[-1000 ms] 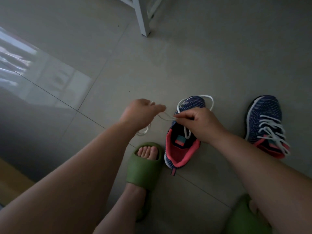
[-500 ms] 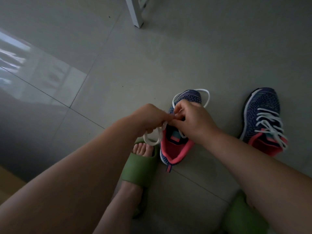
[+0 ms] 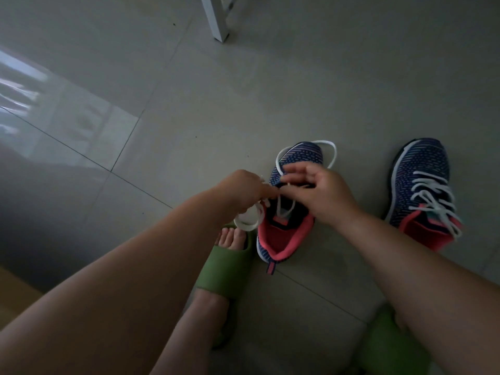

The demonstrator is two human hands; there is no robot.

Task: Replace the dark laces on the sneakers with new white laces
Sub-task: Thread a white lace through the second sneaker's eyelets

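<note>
Two navy knit sneakers with pink collars stand on the grey tiled floor. The left sneaker [image 3: 284, 239] has a loose white lace [image 3: 331, 151] looping round its toe and running down over its tongue. My left hand [image 3: 243, 190] grips a coiled bunch of that lace beside the shoe. My right hand [image 3: 322, 190] hovers over the shoe's eyelets and pinches a strand between thumb and forefinger, its other fingers spread. The right sneaker [image 3: 422, 190] is fully laced in white, with the lace ends lying loose.
My feet in green slides rest on the floor, one foot [image 3: 224, 269] just left of the unlaced sneaker, the other slide [image 3: 389, 345] at the bottom right. A white furniture leg [image 3: 216, 20] stands at the top. A bright reflection lies on the tiles at left.
My hands, apart a second ago with the lace stretched between them, have come together over the left sneaker. My right hand's fingers have now spread.
</note>
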